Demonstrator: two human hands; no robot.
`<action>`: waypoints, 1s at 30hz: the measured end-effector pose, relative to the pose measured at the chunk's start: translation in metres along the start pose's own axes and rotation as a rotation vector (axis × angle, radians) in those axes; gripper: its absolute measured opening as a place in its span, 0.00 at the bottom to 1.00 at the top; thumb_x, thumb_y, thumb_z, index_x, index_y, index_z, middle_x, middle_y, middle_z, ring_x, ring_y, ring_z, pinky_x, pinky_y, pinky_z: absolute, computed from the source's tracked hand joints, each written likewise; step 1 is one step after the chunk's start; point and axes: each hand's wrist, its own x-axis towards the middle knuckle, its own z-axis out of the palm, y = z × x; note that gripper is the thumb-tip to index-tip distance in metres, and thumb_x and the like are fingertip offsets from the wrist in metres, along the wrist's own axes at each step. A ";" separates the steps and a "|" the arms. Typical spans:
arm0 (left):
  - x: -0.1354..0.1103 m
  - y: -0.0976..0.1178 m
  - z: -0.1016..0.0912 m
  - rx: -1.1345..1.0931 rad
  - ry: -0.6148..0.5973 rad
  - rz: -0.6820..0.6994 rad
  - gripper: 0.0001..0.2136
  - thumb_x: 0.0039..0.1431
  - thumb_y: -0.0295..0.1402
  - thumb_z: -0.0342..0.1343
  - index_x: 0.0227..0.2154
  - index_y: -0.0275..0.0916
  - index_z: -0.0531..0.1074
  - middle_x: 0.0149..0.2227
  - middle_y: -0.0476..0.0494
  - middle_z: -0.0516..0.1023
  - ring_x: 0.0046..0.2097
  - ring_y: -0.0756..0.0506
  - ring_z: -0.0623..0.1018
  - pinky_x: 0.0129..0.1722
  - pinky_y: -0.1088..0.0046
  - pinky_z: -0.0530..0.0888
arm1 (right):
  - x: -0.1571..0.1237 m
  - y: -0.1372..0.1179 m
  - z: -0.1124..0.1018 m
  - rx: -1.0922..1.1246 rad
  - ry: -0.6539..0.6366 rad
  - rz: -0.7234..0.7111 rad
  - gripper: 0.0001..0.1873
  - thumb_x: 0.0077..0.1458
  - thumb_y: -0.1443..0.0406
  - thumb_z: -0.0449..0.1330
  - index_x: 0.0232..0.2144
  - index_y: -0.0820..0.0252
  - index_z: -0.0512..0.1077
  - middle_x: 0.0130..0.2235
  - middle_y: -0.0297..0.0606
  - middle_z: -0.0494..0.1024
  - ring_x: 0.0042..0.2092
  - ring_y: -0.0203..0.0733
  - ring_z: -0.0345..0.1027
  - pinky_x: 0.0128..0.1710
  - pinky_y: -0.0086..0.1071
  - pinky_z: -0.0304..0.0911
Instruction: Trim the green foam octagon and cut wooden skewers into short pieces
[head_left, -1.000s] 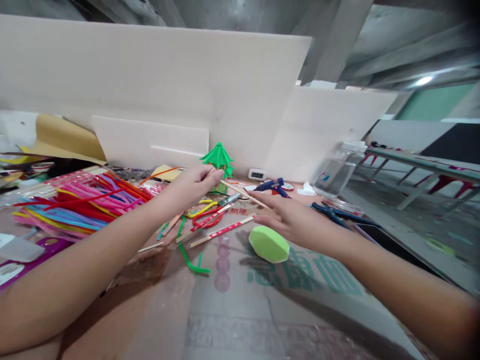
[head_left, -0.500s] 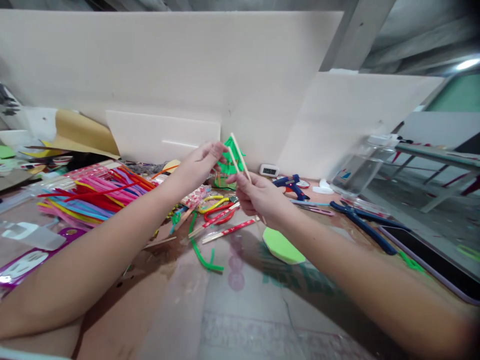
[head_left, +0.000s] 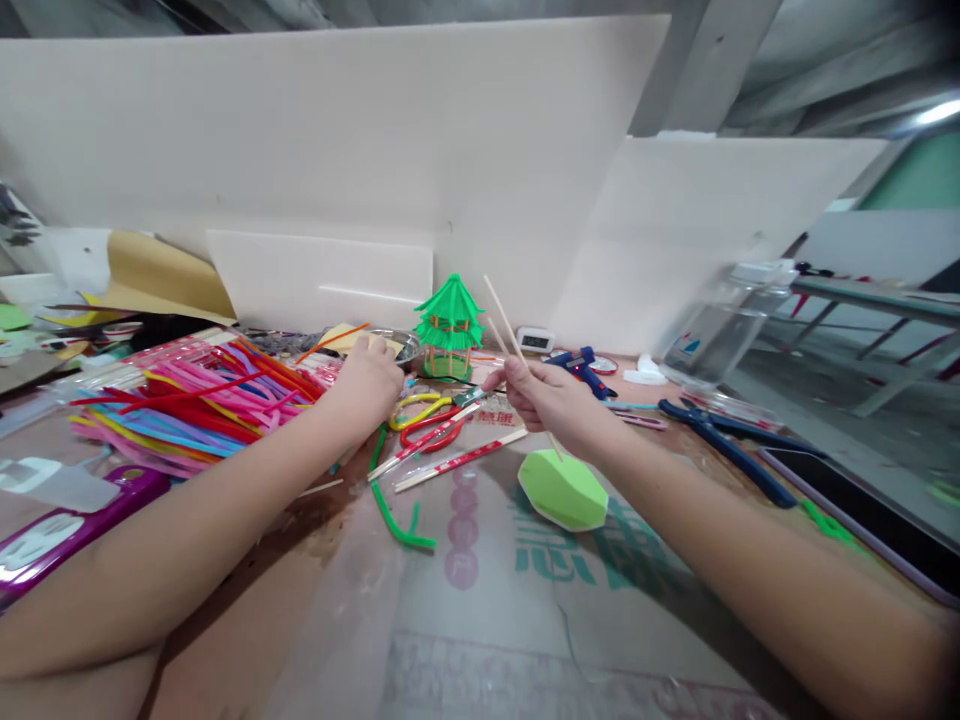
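Observation:
My right hand (head_left: 541,402) is closed around a pair of wooden chopsticks (head_left: 504,315), their upper ends pointing up and slightly apart. One lower end sticks out beneath the fist, above a light green eight-sided piece (head_left: 564,490). Over the clutter at left centre, my left hand (head_left: 367,382) reaches down beside a metal bowl (head_left: 405,345). Its fingers are bent away from me and mostly hidden, so their grip does not show. Between and beyond both hands stands a small green tiered pagoda model (head_left: 450,325), upright on a green base.
Colourful pipe cleaners (head_left: 202,400) are heaped at left. Scissors (head_left: 431,425), paper-wrapped chopsticks (head_left: 461,460) and a bent green pipe cleaner (head_left: 397,520) lie centrally. A glue gun (head_left: 585,370), pliers (head_left: 724,450), phone (head_left: 862,510) and clear jug (head_left: 724,325) stand or lie rightward.
My left hand has moved away from the chopsticks, down and left to the clutter by the bowl. My right hand shifted slightly right and down, still holding the chopsticks. The pagoda is now uncovered.

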 end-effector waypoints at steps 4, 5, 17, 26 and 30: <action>-0.001 -0.006 0.004 0.025 -0.020 0.035 0.09 0.54 0.24 0.53 0.23 0.34 0.76 0.30 0.32 0.77 0.40 0.37 0.72 0.41 0.60 0.62 | -0.001 -0.004 -0.007 0.072 -0.010 -0.003 0.27 0.55 0.43 0.54 0.33 0.62 0.70 0.19 0.22 0.45 0.19 0.28 0.35 0.16 0.25 0.34; 0.000 -0.009 0.004 0.019 -0.014 0.049 0.09 0.54 0.24 0.52 0.23 0.34 0.76 0.31 0.32 0.77 0.40 0.37 0.72 0.42 0.60 0.62 | -0.001 -0.004 -0.008 0.080 -0.013 -0.003 0.26 0.55 0.43 0.54 0.33 0.62 0.70 0.19 0.22 0.46 0.19 0.28 0.35 0.16 0.25 0.34; -0.002 0.028 -0.035 -0.454 0.116 0.162 0.11 0.66 0.37 0.41 0.43 0.40 0.65 0.34 0.46 0.76 0.32 0.46 0.74 0.30 0.72 0.66 | -0.001 -0.008 -0.018 -0.088 0.051 -0.031 0.20 0.54 0.50 0.58 0.34 0.63 0.72 0.18 0.24 0.53 0.19 0.28 0.42 0.18 0.27 0.36; -0.015 0.055 -0.054 -1.192 0.364 0.265 0.12 0.66 0.29 0.43 0.51 0.41 0.61 0.44 0.42 0.70 0.44 0.47 0.73 0.44 0.70 0.71 | -0.011 -0.022 -0.011 -0.108 -0.045 -0.161 0.21 0.55 0.52 0.59 0.45 0.60 0.69 0.22 0.27 0.67 0.20 0.28 0.54 0.19 0.25 0.46; -0.017 0.063 -0.049 -1.252 0.380 0.206 0.19 0.63 0.27 0.49 0.56 0.44 0.58 0.48 0.40 0.68 0.39 0.48 0.74 0.41 0.69 0.73 | -0.019 -0.029 0.000 -0.132 -0.018 -0.261 0.16 0.55 0.54 0.60 0.39 0.60 0.69 0.25 0.29 0.70 0.25 0.31 0.62 0.23 0.26 0.55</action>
